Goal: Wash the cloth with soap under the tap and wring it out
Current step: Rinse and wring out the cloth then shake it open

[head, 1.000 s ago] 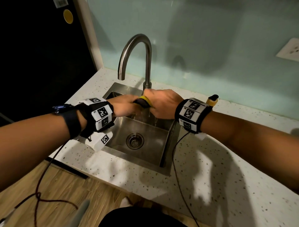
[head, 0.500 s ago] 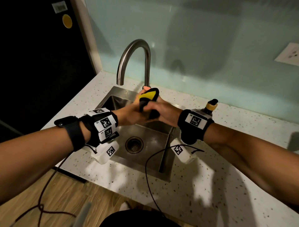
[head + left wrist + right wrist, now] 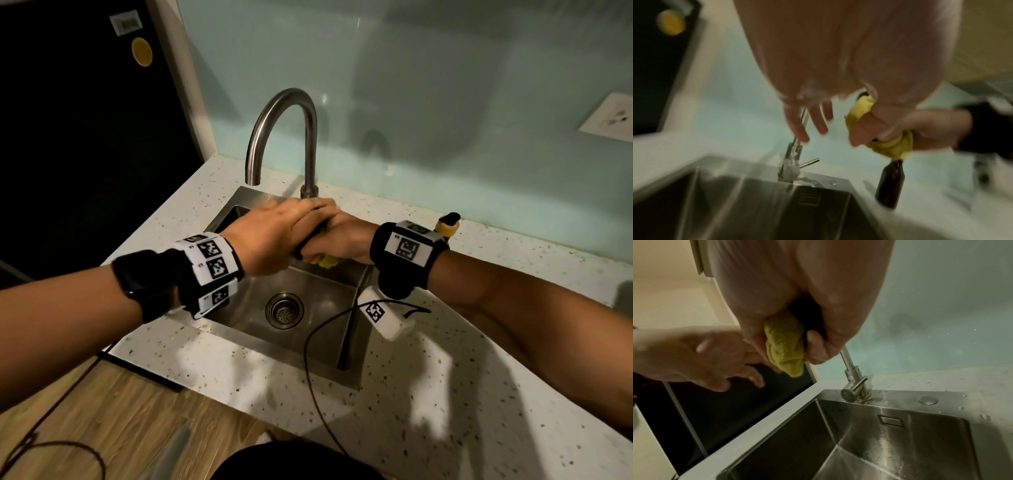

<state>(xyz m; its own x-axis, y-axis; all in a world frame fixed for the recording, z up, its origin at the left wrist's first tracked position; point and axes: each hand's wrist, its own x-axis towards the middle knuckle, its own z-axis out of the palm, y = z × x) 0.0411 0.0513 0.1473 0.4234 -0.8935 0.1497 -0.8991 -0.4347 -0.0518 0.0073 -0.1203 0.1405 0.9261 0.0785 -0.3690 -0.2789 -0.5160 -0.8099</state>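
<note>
The right hand [image 3: 797, 305] has its fingers [image 3: 816, 344] curled tight round the yellow cloth [image 3: 784, 350], wadded above the sink [image 3: 301, 284]. The left hand [image 3: 270, 236] lies over it at nine o'clock, fingers [image 3: 797, 128] spread and gripping nothing. With one hand clamping, the wet wad could slip into the basin or stay half wrung. The soap bottle [image 3: 890, 183] at three o'clock on the bench [image 3: 428, 394] could be knocked. Half a second ago both hands gripped the cloth upright; now the left has let go.
</note>
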